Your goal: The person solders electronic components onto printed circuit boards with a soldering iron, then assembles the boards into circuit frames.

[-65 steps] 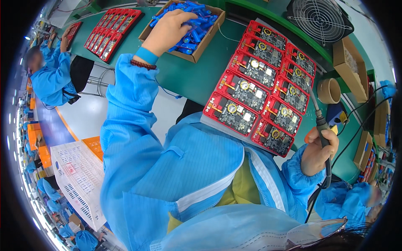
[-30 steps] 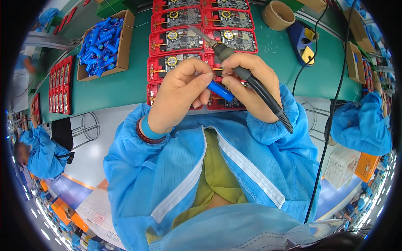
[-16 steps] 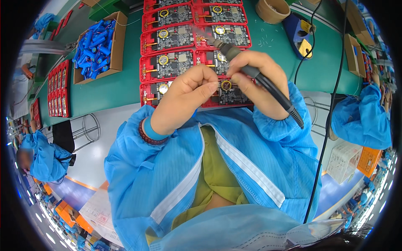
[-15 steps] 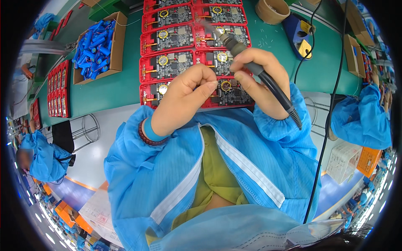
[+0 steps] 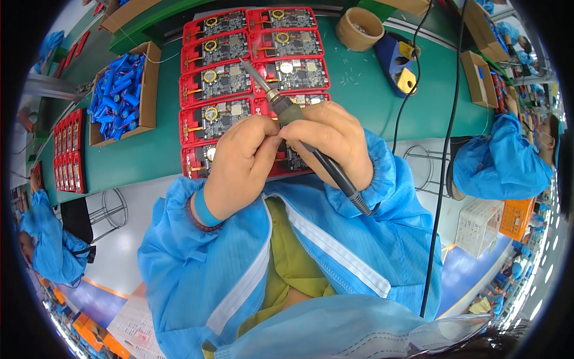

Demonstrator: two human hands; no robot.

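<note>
My right hand [image 5: 335, 139] is closed around the dark handle of a soldering iron [image 5: 287, 109], whose metal tip points up and left over the boards. My left hand [image 5: 246, 160] is in a pinch, its thumb and forefinger right beside the fingers of my right hand; what it pinches is hidden. Beneath both hands lie rows of red cases [image 5: 185, 113] holding circuit boards [image 5: 230, 79], most showing a round yellow-ringed part. My hands cover some of the nearest boards.
On the left of the green bench [image 5: 167, 140], a cardboard box [image 5: 149, 90] holds blue cylindrical cells [image 5: 116, 99]. A tan round bowl [image 5: 359, 33] and a blue iron stand [image 5: 391, 60] with yellow sponge stand right. Black cables [image 5: 447, 149] hang there. Co-workers sit on both sides.
My right hand has come left toward my left hand, bringing the soldering iron lower and across the boards. The fingers of both hands are now close together. The whole view has shifted slightly.
</note>
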